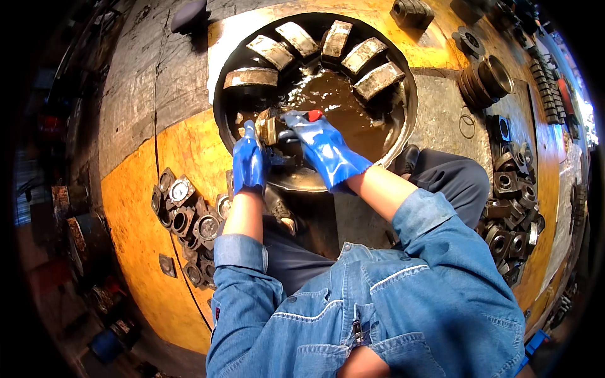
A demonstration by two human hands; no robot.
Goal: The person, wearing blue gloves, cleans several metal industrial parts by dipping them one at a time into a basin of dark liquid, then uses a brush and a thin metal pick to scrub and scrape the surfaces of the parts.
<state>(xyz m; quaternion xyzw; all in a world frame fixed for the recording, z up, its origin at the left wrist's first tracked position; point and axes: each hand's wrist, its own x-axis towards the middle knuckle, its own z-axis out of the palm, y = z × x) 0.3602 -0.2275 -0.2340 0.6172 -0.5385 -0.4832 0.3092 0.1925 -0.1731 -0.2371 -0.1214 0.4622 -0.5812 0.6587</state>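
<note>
The work in hand looks like washing: a grimy metal block (267, 128) is over the near left part of a round basin (401, 135), above dark brown liquid (328, 94), between two blue-gloved hands. The left hand (250, 160) has its grip closed on the block's near left side, thumb and fingers pointing up along it. The right hand (324, 148) bends its fingers toward the block's right side; a small red piece (314, 115) shows at them, but I cannot tell whether it belongs to a tool, nor how tightly that grip is closed.

Six curved metal pieces (364, 55) stand in an arc along the basin's far wall, parted from one another by narrow gaps. Loose metal parts (206, 228) lie heaped on the floor (129, 183) at the left, with more parts (506, 183) at the right.

The next move, I judge, calls for a firm left grip — wet gloves on oily metal could slip — while the right hand works over the block's faces, turning it to reach the hidden sides.
</note>
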